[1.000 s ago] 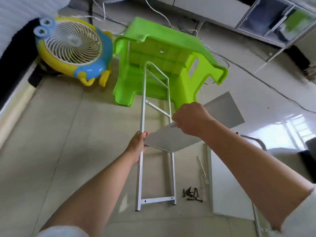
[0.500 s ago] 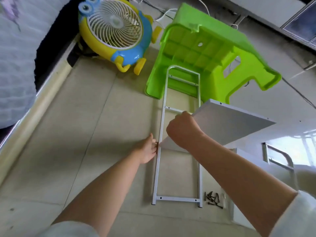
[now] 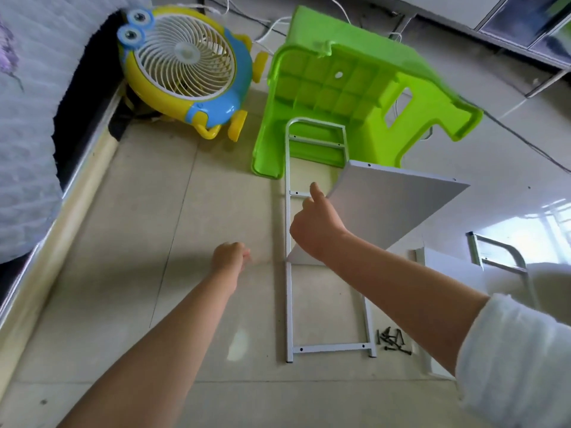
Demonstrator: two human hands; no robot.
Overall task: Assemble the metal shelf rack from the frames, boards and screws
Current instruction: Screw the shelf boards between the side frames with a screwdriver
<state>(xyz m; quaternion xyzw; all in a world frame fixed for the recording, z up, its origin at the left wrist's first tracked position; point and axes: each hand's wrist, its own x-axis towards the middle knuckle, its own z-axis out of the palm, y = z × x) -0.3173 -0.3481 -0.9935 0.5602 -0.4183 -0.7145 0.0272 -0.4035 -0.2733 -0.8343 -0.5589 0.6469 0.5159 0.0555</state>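
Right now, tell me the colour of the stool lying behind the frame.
Bright lime green stool, seen best in the head view.

Your white frame (image 3: pixel 289 304) lies flat on the floor; the grey board (image 3: pixel 392 205) stands tilted across it; dark screws (image 3: pixel 392 340) heaped beside its foot.

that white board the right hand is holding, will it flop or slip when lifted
The white board probably stays stiff: its edges run straight though it is held tilted at one side. Its smooth surface may slip in the right hand. It looks thin, so likely light.
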